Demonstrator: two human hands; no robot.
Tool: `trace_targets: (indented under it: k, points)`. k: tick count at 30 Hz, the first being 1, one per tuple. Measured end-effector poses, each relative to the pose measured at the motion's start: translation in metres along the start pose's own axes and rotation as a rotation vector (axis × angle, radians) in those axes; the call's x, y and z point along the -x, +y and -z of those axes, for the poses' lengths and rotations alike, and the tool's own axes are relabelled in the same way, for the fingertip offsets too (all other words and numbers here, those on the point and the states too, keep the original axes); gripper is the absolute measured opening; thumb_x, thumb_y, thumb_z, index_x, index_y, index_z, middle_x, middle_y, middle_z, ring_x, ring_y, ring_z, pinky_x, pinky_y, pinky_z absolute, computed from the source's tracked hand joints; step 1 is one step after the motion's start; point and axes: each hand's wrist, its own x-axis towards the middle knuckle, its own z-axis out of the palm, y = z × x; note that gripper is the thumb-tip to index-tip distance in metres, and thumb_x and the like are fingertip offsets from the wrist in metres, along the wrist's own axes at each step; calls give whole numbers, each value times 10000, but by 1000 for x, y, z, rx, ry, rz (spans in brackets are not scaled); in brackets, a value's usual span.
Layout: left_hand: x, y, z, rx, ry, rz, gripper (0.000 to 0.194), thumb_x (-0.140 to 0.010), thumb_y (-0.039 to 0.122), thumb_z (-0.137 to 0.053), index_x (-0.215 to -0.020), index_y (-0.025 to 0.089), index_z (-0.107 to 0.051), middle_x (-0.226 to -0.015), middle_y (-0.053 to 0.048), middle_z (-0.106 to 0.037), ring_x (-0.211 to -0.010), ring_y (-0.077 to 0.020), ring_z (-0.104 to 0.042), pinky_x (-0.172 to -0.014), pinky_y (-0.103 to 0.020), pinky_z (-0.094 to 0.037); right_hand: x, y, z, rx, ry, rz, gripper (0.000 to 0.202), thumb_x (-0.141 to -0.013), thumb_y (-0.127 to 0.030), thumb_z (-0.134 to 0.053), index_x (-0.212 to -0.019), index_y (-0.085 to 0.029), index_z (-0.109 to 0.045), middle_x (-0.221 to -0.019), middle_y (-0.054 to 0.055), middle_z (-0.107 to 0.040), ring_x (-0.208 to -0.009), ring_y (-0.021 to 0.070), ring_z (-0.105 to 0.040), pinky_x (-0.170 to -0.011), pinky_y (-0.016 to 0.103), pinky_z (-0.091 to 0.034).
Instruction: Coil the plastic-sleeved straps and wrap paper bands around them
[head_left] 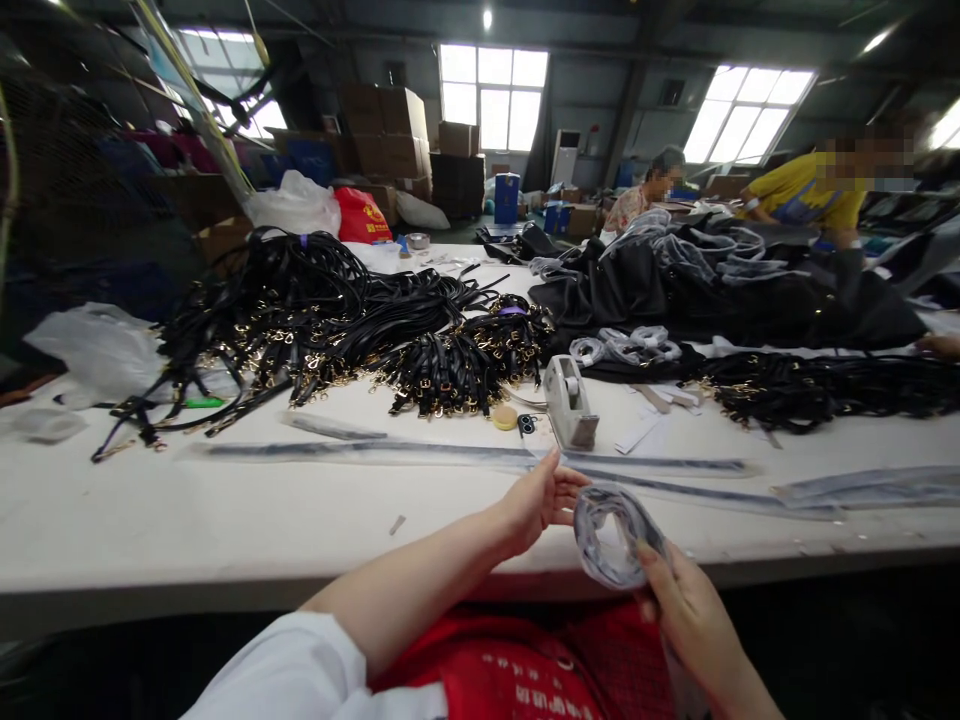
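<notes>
Currently, wrapped coil: I see this plastic-covered roll held up on the near side of the tape dispenser, slightly to its right.
Right hand: I have it closed on the coil's lower right rim, thumb on top.
Left hand: spread loosely, fingers reaching to the coil's left edge; contact seems likely, but my feed is too soft to be sure.
Long wrapped straps: flat on the worktop, running left and right just in front of the dispenser.
Yellow roll: near the dispenser's left side.
Buckled black straps: heaped left of the dispenser.
</notes>
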Motion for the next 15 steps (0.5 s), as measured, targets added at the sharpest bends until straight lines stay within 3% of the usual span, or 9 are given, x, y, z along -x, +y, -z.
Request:
trace_targets:
  k: [4, 6, 8, 12, 15]
  points:
    - [13, 14, -5, -477, -162, -133, 679, -808, 761, -415, -893, 132, -655, -826, -46, -669, -762, -154, -587, -706, -259, -428, 1, -4, 2, 58, -104, 5, 426, -903, -610, -473, -848, -209, -607, -469, -63, -468, -425, 120, -434, -452, 241, -373]
    - [19, 18, -7, -781, -255, -175, 590, -770, 715, -539, -863, 144, -660, -747, -22, -654, -703, -150, -570, -660, -249, -420, 1, -5, 3, 53, -167, -10, 448, -904, -614, -468, -939, -195, -622, -531, -45, -537, -432, 118, -438, -448, 243, -361]
    - [21, 18, -10, -930, -244, -205, 500, -724, 639, -652, -841, 153, -669, -685, 2, -629, -638, -134, -537, -598, -233, -399, 2, -5, 2, 18, -189, -31, 465, -903, -614, -472, -1027, -190, -616, -586, -34, -579, -437, 116, -440, -441, 241, -352]
    - [16, 8, -17, -729, -34, -353, 395, -764, 536, -647, -837, 149, -674, -653, 14, -603, -584, -116, -513, -566, -225, -404, 5, -2, -10, -55, -13, 5, 460, -865, -627, -533, -997, -193, -606, -545, -46, -537, -464, 134, -471, -451, 244, -380]
    - [14, -4, -27, -478, 173, -420, 440, -780, 582, -610, -856, 149, -625, -569, 38, -516, -503, -115, -490, -512, -236, -405, 6, 2, -31, -68, 103, 63, 436, -831, -628, -580, -874, -195, -601, -542, -24, -559, -469, 145, -491, -453, 257, -406]
